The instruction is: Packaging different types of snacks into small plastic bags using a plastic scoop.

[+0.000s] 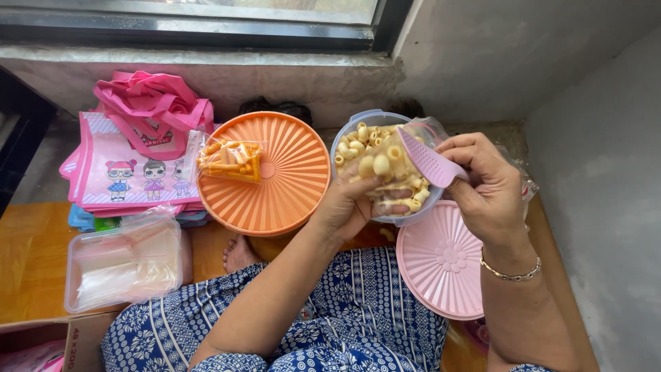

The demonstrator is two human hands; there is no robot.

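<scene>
Snacks [385,169], pale yellow curled tubes, sat in a small clear bag [399,176] held over a blue-rimmed bowl [358,120] of the same; further left lay a clear tub [124,265] of bags, pink totes [131,165], and an orange lid [275,176] bearing a filled bag of orange sticks [231,160]; the left hand [348,207] was clamped on the bag's lower side; the right hand [485,182] gripped a pink scoop [430,162] tipped into its mouth; a pink lid [441,262] lay below. Filling would go best with the mouth kept wide and over the bowl, so strays fall back; the bag looked perhaps half full, though glare blurred its edges.
</scene>
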